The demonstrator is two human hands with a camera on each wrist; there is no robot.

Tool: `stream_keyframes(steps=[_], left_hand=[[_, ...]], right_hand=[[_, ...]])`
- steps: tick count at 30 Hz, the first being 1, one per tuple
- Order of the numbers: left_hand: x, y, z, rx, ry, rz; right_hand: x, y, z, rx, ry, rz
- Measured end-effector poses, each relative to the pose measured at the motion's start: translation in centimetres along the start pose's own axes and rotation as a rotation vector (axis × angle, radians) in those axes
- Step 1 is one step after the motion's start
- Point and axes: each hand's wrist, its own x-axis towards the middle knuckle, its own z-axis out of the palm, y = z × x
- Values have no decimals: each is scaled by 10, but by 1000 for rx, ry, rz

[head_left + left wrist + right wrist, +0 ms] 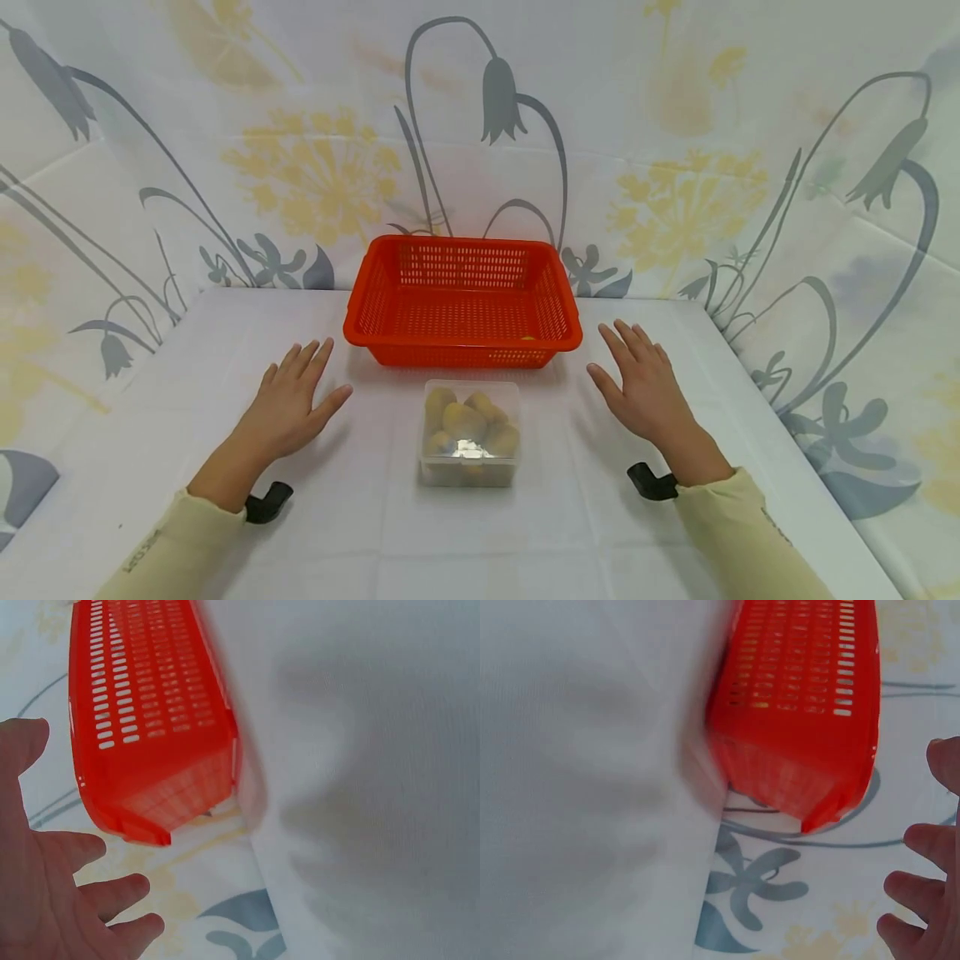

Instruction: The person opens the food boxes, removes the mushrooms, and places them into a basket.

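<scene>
My left hand point(288, 408), fingers straight and thumb spread, is held over the table to the left of a clear plastic box point(469, 475). On the box's other side, my right hand point(647, 396) is likewise stretched out and holds nothing. Inside the box lie several yellowish-brown, rounded, potato-like pieces point(465, 422). Behind it stands a red perforated plastic basket point(462, 343), with the fingertips of both hands near its front corners. Each wrist view shows one end of this basket beyond the spread fingers. A small yellowish bit shows inside the basket near its front right.
A white cloth covers the table point(450, 558). Right behind the basket rises a backdrop point(600, 50) printed with grey and yellow flowers, and it continues along the left and right sides. A black wrist camera mount point(268, 502) sticks out by the left sleeve, another point(651, 482) by the right.
</scene>
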Motion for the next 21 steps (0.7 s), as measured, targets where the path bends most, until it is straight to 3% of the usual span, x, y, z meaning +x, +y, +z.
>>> stream_keyframes(steps=[6,21], left_hand=[[-4,5,7,-63,10,47],[-7,15,20,-204,-66,109]], right_hand=[[-2,-12,-2,25,31,-76],[-5,-39,-2,71,55,-231]])
